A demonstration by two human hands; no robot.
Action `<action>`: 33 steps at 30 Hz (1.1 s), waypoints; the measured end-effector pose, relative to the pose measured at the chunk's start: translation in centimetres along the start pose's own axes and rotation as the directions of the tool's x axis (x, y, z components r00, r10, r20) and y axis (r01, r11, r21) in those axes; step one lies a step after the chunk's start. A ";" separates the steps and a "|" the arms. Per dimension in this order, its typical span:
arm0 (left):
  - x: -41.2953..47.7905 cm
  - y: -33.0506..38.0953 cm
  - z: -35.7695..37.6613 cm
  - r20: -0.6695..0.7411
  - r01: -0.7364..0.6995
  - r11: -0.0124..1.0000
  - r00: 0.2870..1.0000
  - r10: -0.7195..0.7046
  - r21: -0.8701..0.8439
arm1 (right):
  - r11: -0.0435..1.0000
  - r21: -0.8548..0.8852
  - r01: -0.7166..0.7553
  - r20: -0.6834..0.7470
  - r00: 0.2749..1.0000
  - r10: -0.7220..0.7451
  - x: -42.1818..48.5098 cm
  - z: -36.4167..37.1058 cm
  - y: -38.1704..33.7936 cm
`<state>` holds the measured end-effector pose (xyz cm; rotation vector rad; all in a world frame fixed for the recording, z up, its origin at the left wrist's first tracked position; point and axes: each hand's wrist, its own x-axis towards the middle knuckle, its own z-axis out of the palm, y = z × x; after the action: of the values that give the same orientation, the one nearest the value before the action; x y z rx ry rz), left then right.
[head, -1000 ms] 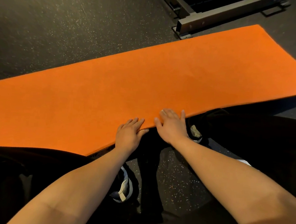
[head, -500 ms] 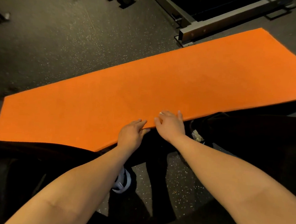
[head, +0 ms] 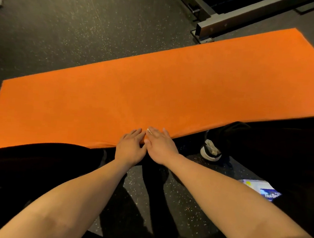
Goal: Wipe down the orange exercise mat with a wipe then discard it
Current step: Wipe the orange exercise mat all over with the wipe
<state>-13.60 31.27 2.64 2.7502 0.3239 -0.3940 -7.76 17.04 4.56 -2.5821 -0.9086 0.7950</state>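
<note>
Wiping unstarted: left hand [head: 130,147] and right hand [head: 160,148], flat with no wipe visible, have drawn together on the near edge of the orange mat [head: 154,92].

The orange exercise mat [head: 172,94] lies unrolled and flat on the dark speckled floor [head: 65,34]. It is a long plain rectangle set slantwise, left end nearer, right end farther, with its near edge faintly wavy mid-length.
</note>
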 end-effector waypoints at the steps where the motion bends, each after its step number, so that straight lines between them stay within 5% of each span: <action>1: 0.1 -0.1 0.0 0.020 0.005 1.000 1.000 -0.005 -0.010 | 0.999 -0.036 -0.001 0.013 1.000 0.001 0.3 0.2 0.3; 7: 2.8 -0.4 -1.1 -0.024 0.041 0.992 0.999 -0.044 -0.116 | 0.903 -0.148 -0.404 -0.020 0.914 0.406 3.8 -1.9 4.9; 9: 4.7 -0.7 -1.4 -0.036 0.042 0.998 0.998 -0.044 -0.053 | 0.898 -0.164 -0.409 -0.001 0.910 0.415 5.1 -1.7 4.0; 14: 7.1 -1.4 -0.7 0.054 0.172 0.982 0.983 -0.176 0.071 | 0.994 -0.072 -0.088 0.183 0.978 0.100 8.0 0.4 -0.2; 17: 6.3 -1.8 0.4 0.036 0.201 0.973 0.978 -0.206 0.110 | 0.993 -0.116 -0.022 0.260 0.964 0.052 9.2 -0.2 1.5; 23: 5.7 -2.2 1.2 -0.019 0.174 0.981 0.985 -0.173 0.091 | 0.899 -0.172 -0.403 0.117 0.898 0.425 11.6 -2.6 6.5; 33: 3.4 -3.0 2.4 -0.159 0.067 0.997 0.985 -0.072 -0.036 | 0.993 -0.095 0.065 0.242 0.969 -0.040 7.6 1.2 0.0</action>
<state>-11.78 33.70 -1.45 2.7517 0.4634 -0.1840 -3.51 22.06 0.48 -2.5741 -1.1086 1.0904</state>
